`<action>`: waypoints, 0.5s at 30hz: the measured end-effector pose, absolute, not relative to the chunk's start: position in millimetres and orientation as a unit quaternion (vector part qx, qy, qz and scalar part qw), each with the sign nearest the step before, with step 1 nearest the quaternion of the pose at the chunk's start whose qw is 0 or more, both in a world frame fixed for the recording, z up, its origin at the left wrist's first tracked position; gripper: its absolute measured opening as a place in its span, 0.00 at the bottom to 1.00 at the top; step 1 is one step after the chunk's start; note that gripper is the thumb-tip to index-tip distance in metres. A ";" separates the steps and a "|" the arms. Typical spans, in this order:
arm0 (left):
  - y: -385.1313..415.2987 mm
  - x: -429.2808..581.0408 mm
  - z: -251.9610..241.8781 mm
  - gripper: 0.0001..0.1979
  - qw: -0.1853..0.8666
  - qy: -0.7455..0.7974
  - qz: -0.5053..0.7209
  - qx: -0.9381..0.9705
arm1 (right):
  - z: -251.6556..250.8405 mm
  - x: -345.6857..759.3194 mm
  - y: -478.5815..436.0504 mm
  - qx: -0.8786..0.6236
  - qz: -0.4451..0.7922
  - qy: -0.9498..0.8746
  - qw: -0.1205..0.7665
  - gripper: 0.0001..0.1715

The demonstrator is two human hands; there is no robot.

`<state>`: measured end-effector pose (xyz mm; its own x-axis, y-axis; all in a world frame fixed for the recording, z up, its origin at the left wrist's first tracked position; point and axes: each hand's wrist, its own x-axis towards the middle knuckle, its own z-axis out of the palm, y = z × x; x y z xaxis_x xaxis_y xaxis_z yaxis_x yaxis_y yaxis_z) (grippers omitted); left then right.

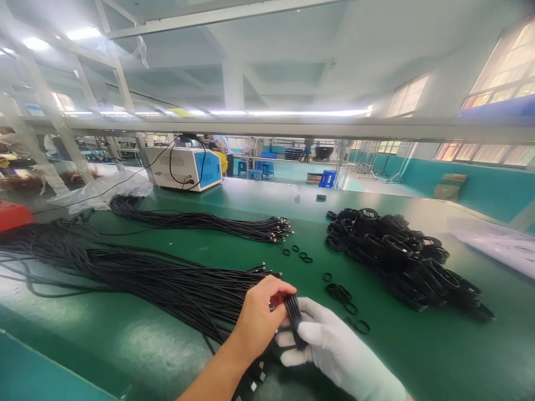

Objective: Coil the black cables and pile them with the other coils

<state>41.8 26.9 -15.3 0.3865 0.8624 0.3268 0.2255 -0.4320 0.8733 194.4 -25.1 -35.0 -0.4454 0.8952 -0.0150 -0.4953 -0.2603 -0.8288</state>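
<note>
I'm seeing both hands meeting at the near middle, just over the green tabletop. Left hand is bare; thumb and index are closing in a pinch on the upper end of a short black bundle. Right hand is wearing a white glove and is curling half-closed around the bundle's lower part, thumb lying across its front, fingers coming round from behind. The bundle is tilting slightly between them. I'm not resolving whether it's stacked rings or coiled cable; the glove is hiding part of it.

Around: a long near cable bundle is running in from the left, its metal ends reaching just behind the left hand. More metal tips are showing under the left wrist; the forearm is blocking the rest. A far cable bundle is lying beyond, tips pointing right. A big pile of black coils is sitting on the right, well apart from the hands. Loose black rings are lying between pile and glove.

Far left, a white-and-blue box is standing beside a clear plastic bag; a red object is poking in at the left edge. A metal beam is crossing my far view, partly blocking the room behind.
</note>
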 end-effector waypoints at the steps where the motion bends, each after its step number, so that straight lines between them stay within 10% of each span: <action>1: 26.8 43.3 -17.0 0.14 0.365 0.374 0.421 0.742 | -36.0 193.9 -25.5 -0.249 0.754 -0.398 0.460 0.25; 8: 30.5 42.4 -20.1 0.17 0.355 0.375 0.401 0.757 | -36.5 196.2 -19.9 -0.346 0.694 -0.418 0.474 0.27; 15: 47.2 32.2 -26.9 0.11 0.364 0.443 0.377 0.727 | -8.5 271.3 22.7 -0.746 0.202 -0.550 0.316 0.32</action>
